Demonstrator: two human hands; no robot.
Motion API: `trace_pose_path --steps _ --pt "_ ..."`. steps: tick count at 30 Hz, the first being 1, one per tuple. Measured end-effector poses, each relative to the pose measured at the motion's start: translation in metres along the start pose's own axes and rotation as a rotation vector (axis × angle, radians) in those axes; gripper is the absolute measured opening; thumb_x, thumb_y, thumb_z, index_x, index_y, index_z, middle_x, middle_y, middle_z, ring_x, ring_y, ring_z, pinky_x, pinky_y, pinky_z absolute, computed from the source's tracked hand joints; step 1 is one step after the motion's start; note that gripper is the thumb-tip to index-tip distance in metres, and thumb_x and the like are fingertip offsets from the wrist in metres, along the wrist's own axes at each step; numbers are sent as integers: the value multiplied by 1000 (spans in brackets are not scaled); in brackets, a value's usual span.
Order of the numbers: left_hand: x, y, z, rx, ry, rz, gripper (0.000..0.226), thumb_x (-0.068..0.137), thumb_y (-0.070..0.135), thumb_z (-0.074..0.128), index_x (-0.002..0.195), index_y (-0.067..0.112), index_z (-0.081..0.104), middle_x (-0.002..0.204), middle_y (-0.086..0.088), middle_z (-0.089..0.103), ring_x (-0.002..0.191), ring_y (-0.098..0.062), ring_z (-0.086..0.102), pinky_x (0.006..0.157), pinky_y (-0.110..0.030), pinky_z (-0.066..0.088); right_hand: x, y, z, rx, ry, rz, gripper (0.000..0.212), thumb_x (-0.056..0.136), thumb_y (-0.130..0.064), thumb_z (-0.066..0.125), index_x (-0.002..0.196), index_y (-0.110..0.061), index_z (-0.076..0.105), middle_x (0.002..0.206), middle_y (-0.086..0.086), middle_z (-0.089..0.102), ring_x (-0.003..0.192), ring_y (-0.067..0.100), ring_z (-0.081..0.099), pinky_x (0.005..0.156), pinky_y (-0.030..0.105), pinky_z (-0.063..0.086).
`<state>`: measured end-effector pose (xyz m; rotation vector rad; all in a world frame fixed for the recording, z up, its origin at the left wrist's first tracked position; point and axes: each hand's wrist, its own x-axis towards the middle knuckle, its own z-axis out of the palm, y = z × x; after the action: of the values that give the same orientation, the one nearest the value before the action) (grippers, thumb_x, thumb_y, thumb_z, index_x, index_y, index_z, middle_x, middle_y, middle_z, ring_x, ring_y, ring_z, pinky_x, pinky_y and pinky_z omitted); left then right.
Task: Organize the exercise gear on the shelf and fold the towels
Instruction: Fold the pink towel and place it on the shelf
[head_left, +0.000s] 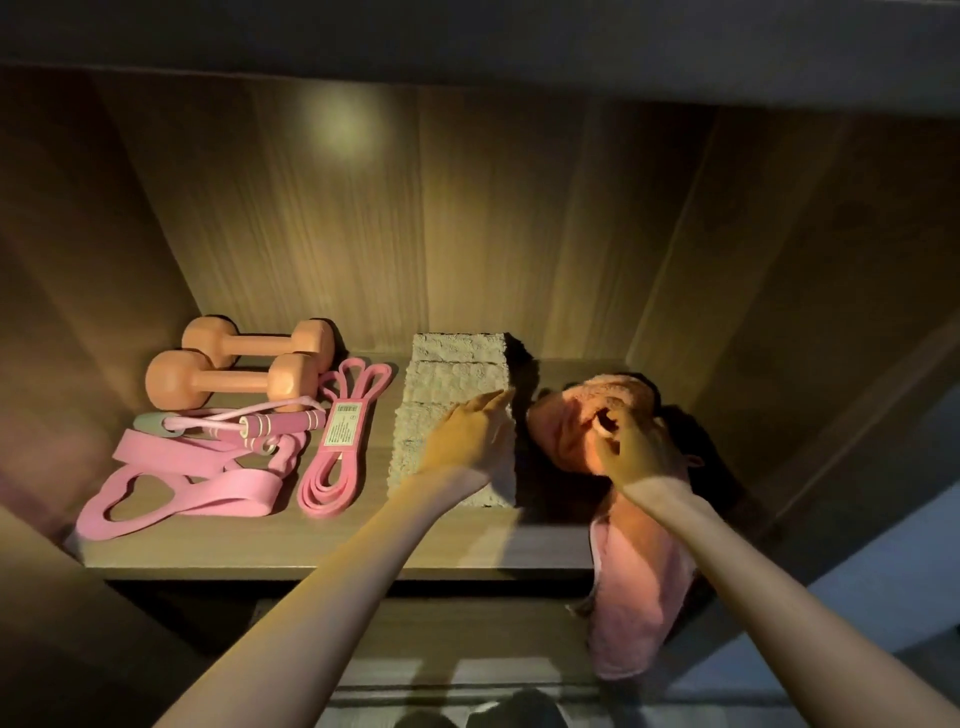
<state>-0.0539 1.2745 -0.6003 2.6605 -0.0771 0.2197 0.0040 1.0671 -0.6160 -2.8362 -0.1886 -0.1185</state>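
In the head view, two bare forearms reach from the lower edge into a wooden shelf compartment. The left hand (467, 441) lies palm down on a folded beige terry towel (452, 371). Its fingers are almost straight and point toward the back right. It grips nothing and only rests on top of the cloth. The right hand (641, 452) is just beside it, on the right. Its fingers are curled and hold a fold of a soft pink towel (563, 428). The upper part of the pink towel is crumpled on the shelf board (332, 551). The lower part hangs over the front edge of the board, under the right forearm.

The beige towel stands in the middle of the board as a long folded stack that runs from the front toward the back. Left of it lies a looped pink rubber resistance band with a paper label (337, 447). Further left are a pink jump rope with striped handles (280, 423) and wide flat pink bands (182, 493), partly one over the other. Behind them, two orange dumbbells (228, 376) lie side by side near the back.

The compartment has a wood-grain back panel (467, 223), and a round spot of light (343, 130) shows on it. The sides are dark. At the lower right a grey-blue floor (857, 623) is visible.
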Motion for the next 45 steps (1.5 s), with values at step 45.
trace_pose_path --steps 45 --pt "-170 79 -146 -543 111 27 18 95 30 55 99 13 58 91 5 58 82 -5 49 69 -19 37 -173 46 -199 70 96 -280 16 96 -24 53 105 -16 64 95 1 66 81 13 62 73 32 56"
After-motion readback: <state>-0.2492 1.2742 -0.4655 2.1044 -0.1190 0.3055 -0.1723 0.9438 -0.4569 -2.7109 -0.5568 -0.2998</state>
